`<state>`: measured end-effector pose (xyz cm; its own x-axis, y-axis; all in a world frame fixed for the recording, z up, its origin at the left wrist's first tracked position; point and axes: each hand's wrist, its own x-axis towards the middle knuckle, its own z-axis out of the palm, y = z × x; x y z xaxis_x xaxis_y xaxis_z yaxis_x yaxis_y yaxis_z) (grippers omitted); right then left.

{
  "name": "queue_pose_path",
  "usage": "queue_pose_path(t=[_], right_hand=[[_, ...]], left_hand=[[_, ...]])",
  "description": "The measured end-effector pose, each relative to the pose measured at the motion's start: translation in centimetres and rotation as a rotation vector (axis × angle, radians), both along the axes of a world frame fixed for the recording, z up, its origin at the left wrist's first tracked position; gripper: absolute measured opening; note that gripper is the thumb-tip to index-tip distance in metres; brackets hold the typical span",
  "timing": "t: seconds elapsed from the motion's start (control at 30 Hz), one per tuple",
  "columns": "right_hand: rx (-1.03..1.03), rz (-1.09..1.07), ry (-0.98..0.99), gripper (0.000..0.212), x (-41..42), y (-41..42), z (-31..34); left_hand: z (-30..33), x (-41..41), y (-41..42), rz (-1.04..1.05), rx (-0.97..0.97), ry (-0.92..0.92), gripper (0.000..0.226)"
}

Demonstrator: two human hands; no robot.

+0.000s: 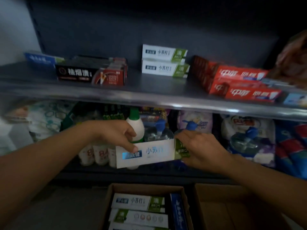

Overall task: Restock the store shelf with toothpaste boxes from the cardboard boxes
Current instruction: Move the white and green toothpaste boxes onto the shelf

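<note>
"小苏打" on held toothpaste box (149, 153), "中华" perhaps on red boxes (240, 83)

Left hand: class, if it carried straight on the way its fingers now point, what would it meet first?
The left hand points right and slightly down, along the white-and-green toothpaste box it already pinches; beyond that, probably the right hand. Depth is unclear.

Two hands hold a toothpaste box (149, 153) between them, left hand (116, 135) at its left end, right hand (199, 146) at its right. Above, a shelf (149, 95) carries stacked boxes (164, 61); below sits an open cardboard box (146, 190) containing more.
</note>
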<state>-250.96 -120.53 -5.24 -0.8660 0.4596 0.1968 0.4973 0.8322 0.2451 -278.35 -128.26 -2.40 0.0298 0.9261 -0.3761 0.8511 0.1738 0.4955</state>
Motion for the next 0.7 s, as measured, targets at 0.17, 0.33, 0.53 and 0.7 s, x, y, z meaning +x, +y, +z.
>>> queue_pose_path(t=[0.17, 0.33, 0.53, 0.7], right_hand=[[0.15, 0.037, 0.112, 0.058, 1.0, 0.5, 6.5], [0.225, 0.001, 0.171, 0.061, 1.1, 2.9, 10.7], [0.093, -0.117, 0.239, 0.072, 0.0, 6.7, 15.5], [-0.13, -0.215, 0.315, 0.062, -1.4, 11.1, 17.6]], left_hand=[[6.2, -0.2, -0.6, 0.014, -0.043, -0.109, 0.04], [11.5, 0.7, 0.3, 0.115, 0.105, -0.223, 0.034], [15.3, 1.1, 3.7, 0.143, 0.275, -0.196, 0.027], [15.6, 0.9, 7.5, 0.193, 0.408, -0.17, 0.021]])
